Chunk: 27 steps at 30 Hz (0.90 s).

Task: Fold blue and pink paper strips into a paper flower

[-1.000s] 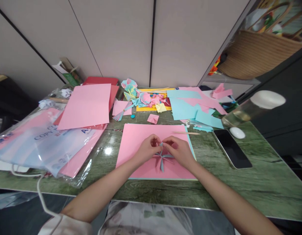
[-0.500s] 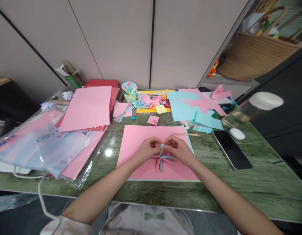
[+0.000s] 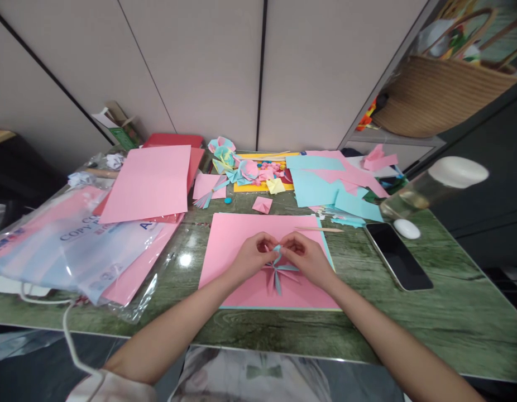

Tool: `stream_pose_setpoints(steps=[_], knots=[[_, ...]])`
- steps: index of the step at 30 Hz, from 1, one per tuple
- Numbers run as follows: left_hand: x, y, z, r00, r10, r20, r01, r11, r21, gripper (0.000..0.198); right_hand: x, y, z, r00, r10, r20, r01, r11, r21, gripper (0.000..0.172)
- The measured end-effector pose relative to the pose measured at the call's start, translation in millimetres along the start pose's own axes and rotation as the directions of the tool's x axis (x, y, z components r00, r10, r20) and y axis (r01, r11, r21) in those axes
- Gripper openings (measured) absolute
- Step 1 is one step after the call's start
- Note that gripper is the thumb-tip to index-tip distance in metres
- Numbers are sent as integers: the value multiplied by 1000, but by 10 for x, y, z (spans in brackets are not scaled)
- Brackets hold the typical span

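A folded paper flower [image 3: 277,274] with pink and light-blue petals is held above a stack of pink paper [image 3: 229,234]. My left hand [image 3: 257,254] pinches its upper part from the left. From the other side, my right hand [image 3: 301,254] pinches the same light-blue part, and the fingertips of both hands nearly meet. The lower petals spread out below the fingers; the upper ones are partly hidden. A thin wooden stick [image 3: 319,229] lies across the stack's far right corner. Just beyond the stack is a small folded pink paper square [image 3: 262,205].
Paper flowers [image 3: 245,170] and a yellow-edged tray [image 3: 245,188] stand at the back. Light-blue sheets [image 3: 312,190] lie right of them. A phone [image 3: 398,255], a white oval object [image 3: 407,229] and a bottle [image 3: 426,187] are at right. A plastic paper bag [image 3: 86,240] covers the left.
Both hands stay at the paper flower with almost the same pinch. The view has shifted very slightly; nothing else has visibly moved.
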<state>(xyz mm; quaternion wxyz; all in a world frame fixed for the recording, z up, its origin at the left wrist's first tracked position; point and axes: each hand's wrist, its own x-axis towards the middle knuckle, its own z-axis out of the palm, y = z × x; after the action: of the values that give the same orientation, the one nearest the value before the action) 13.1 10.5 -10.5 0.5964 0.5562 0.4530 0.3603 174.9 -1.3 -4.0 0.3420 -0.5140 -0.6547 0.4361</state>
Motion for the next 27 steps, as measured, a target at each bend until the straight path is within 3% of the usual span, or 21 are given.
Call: stream_pose_setpoints(steps=[5,10,19,23,27], knots=[[13,10,-8,999,-44,14,45,998,-35,22,-23,-45,18,998,-42,-39,38,995,-94,12],[24,29,-45,991,-107,77,113,990,-81,22,30,16,16,1000,4,-22,-2,997,75,15],[22,68,-64,991,-84,106,88,996,-33,18,23,35,31,999,34,5,-34,994,104,14],[15,36,-55,998,-7,70,10,999,-50,16,31,49,37,999,25,-20,-22,994,109,14],[13,14,-62,997,1,71,3,998,-58,17,73,76,-11,997,45,63,-58,973,222,19]])
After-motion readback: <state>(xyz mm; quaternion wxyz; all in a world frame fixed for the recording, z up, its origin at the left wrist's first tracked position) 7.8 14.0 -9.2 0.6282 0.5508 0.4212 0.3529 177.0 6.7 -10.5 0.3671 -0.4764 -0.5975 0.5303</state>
